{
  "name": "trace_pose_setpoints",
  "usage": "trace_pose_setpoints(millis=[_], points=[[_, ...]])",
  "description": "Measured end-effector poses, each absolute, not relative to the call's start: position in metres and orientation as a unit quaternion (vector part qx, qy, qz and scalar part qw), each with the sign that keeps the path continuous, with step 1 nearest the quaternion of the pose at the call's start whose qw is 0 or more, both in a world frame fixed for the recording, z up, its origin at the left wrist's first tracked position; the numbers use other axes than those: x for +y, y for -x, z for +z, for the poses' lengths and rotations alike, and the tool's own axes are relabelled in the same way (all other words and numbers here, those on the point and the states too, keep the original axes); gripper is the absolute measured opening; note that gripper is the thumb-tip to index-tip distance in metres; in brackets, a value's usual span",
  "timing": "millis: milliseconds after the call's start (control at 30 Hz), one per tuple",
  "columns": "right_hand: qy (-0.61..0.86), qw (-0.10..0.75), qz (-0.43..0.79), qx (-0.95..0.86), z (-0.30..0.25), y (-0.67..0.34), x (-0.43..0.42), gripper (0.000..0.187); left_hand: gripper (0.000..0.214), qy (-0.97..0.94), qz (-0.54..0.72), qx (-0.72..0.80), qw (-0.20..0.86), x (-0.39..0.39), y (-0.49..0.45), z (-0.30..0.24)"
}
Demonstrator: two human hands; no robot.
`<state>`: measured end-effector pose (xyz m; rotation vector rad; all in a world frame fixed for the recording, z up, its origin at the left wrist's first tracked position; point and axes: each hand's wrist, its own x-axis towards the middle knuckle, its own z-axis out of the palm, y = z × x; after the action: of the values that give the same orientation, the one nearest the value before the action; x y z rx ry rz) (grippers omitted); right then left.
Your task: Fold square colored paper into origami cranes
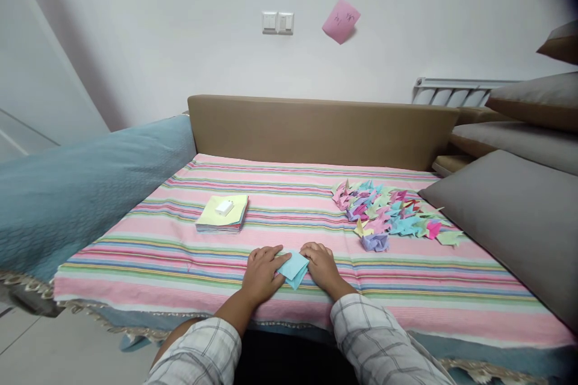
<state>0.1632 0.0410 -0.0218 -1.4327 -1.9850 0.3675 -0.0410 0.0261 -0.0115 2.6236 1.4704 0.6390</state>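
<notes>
Here, blue paper (295, 269) under spread left fingers (280, 261), touching curled right fingers (316, 250), grip unclear

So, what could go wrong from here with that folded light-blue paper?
The rippled pink striped cloth under the folded light-blue paper might give, leaving creases uneven. With the left hand and right hand at opposite sides, unequal pressure could skew the layers. The multicoloured folded-paper pieces lie beyond the right hand; a stray reach might scatter them.
</notes>
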Motion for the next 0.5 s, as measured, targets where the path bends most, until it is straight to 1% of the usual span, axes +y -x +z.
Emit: trace_pose_setpoints(millis=[100,200,267,333,500], points=[[0.545,0.357,0.164,-0.74,-0.02,-0.165,0.04,0.033,0.052,-0.855,0.204,0.476,0.027,0.026,0.041,-0.013],[0.552,0.41,0.205,-0.697,-0.017,-0.167,0.038,0.031,0.049,-0.855,0.202,0.478,0.024,0.026,0.04,-0.013],[0.54,0.431,0.208,-0.693,-0.016,-0.168,0.036,0.031,0.05,-0.855,0.201,0.478,0.021,0.025,0.04,-0.012],[0.52,0.414,0.188,-0.723,-0.014,-0.167,0.033,0.03,0.049,-0.854,0.202,0.479,0.016,0.025,0.039,-0.012],[0.523,0.31,0.12,-0.785,-0.012,-0.16,0.027,0.026,0.05,-0.856,0.203,0.476,0.004,0.025,0.039,-0.012]])
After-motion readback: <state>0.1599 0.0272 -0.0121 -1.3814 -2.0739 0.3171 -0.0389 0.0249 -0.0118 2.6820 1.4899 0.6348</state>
